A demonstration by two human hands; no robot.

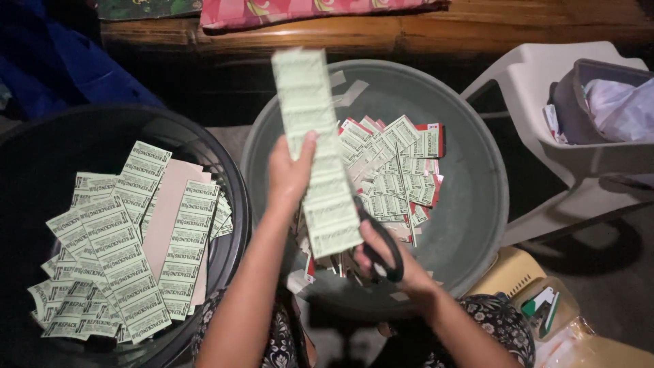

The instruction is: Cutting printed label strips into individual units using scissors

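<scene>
Head view. A long pale-green printed paper strip (317, 153) is held up over the grey round plastic basin (477, 204). The left hand (289, 174) is closed on the strip about midway along its left edge, thumb laid over the printed face. The strip's long axis runs nearly upright in the picture, leaning slightly, its top end toward the wooden bench (409, 31) and its bottom end low and to the right.

The right hand (388, 262) is seen just below and right of that bottom end, fingers closed through the loops of black-handled scissors (378, 245). The blades point up and left toward the strip's lower right edge; whether they already touch the paper cannot be told, as the strip covers their tips. The strip thus lies up and left of the right hand, and the right hand is the nearer one to its lower end.

Inside the grey basin a heap of small cut labels, green with red edges (395, 174), is lying right of the strip. At left, a black round tub (41, 143) holds more long green strips (129, 238) over a tan card sheet. At right, a white plastic chair (545, 82) carries a grey bag.
</scene>
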